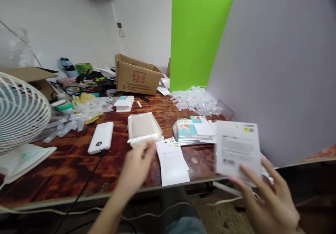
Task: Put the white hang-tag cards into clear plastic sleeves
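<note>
My right hand (pixel 267 192) holds a white printed package (pixel 237 150) upright near the table's front edge, fingers wrapped behind it. My left hand (pixel 138 164) reaches toward a stack of clear plastic sleeves (pixel 144 127) on the wooden table (pixel 65 171); its fingers are blurred by motion and touch the stack's near edge. A white printed card (pixel 172 162) lies flat between my two hands. Behind it sits a pile of colourful packaged items (pixel 189 129).
A white power bank (pixel 101 137) with a cable lies left of the sleeves. A white fan (pixel 18 111) stands at far left. A cardboard box (pixel 136 75), a heap of small clear tubes (pixel 196 101), a green board (pixel 196 34) and a grey panel (pixel 283 69) stand behind.
</note>
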Motion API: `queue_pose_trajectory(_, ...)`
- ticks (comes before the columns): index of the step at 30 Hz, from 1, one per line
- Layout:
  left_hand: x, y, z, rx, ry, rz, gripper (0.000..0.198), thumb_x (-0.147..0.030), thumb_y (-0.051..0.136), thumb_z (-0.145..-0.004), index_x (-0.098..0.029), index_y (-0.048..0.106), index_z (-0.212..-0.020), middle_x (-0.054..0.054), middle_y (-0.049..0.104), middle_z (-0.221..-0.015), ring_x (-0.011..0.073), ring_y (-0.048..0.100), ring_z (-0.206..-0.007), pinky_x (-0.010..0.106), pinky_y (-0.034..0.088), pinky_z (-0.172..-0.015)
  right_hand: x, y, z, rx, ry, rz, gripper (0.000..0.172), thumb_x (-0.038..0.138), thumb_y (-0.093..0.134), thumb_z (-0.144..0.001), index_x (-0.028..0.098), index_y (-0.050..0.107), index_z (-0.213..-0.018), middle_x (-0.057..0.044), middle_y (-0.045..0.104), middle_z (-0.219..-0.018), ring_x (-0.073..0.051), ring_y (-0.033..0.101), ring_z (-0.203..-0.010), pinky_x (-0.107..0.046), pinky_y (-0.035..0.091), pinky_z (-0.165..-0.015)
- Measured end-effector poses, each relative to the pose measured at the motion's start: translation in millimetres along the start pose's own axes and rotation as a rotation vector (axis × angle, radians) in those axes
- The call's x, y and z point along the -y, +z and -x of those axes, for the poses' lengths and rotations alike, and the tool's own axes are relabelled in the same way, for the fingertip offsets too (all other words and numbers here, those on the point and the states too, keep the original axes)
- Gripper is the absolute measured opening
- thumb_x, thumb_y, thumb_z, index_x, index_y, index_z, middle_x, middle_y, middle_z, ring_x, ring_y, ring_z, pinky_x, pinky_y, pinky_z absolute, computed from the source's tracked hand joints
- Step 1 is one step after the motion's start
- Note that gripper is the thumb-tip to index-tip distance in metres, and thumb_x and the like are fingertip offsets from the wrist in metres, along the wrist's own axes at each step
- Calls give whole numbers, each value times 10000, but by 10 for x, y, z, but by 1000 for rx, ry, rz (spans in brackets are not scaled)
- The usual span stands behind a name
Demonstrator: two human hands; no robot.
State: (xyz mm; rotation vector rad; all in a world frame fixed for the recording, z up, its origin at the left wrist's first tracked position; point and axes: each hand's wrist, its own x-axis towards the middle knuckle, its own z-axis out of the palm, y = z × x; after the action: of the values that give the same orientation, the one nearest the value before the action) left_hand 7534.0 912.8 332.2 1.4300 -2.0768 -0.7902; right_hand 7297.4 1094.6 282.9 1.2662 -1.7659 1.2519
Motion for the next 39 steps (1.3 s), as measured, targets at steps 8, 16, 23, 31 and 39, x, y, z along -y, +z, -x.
queue_pose_trajectory(8, 477, -297, -824, -53, -245, -395, 499, -564, 540, -755, -110, 670, -917, 266, 699, -977, 493, 623, -952, 577, 466, -768, -1108, 90, -95, 187, -96, 359, 345, 489, 490, -904, 236, 722, -938, -112, 654, -1125, -343, 599, -1072, -555, 479, -871)
queue_pose_trajectory(16, 395, -208, -688, -204, -302, -420, 388, -479, 538, -769, -156, 659, -945, 248, 693, -967, 488, 610, -976, 555, 441, -775, 289, 583, 210, 592, -602, 62, 540, 475, 563, -880, 212, 487, -1345, -67, 479, -1425, -281, 442, -1304, -490, 322, -1083)
queue_pose_trajectory(23, 407, -233, -625, -347, -201, -2, 153, -355, 565, -753, -221, 491, -756, 162, 635, -1122, 403, 534, -1165, 549, 380, -970, 296, 699, 352, 353, -701, -51, 353, 116, 420, -905, 211, 625, -1177, -59, 630, -1253, -230, 553, -1216, -448, 404, -1053)
queue_pose_trajectory(31, 55, -276, -124, -68, -200, 980, 112, -205, 512, -868, -200, 491, -978, 106, 668, -1228, 214, 634, -1132, 367, 503, -952, 712, 337, 308, 72, -369, -323, 240, 250, 531, -899, 289, 639, -1110, -25, 738, -955, -231, 691, -968, -379, 589, -789)
queue_pose_trajectory(39, -148, -120, 364, 195, -341, 1632, 390, -290, 473, -938, -205, 487, -1319, 107, 670, -1250, 223, 624, -1150, 366, 484, -971, 840, 432, 249, 103, -590, -342, 132, 172, 572, -866, 253, 675, -848, 32, 744, -922, -186, 665, -1043, -371, 458, -1045)
